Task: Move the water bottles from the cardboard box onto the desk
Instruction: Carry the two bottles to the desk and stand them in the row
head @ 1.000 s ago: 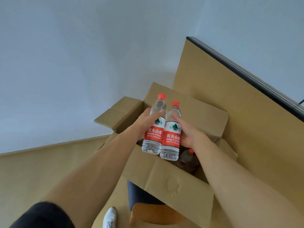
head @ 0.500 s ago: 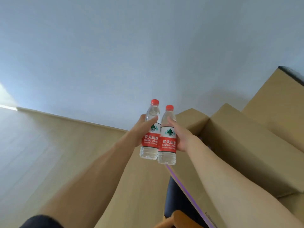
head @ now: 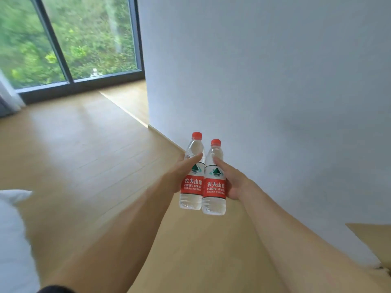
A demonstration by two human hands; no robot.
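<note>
Two clear water bottles with red caps and red labels stand upright side by side in the air in front of me. My left hand (head: 176, 176) grips the left bottle (head: 192, 182) around its middle. My right hand (head: 231, 182) grips the right bottle (head: 214, 187) the same way. The two bottles touch each other. Only a corner of the cardboard box (head: 374, 242) shows at the lower right edge. No desk is in view.
A white wall (head: 275, 81) rises straight ahead and to the right. Light wooden floor (head: 74, 155) stretches to the left up to a large window (head: 74, 39) with greenery behind it. White bedding (head: 12, 240) lies at the lower left.
My view has swung left, away from the box, which has slid almost out of frame. Both hands still hold the bottles together; the window and open floor have come into view.
</note>
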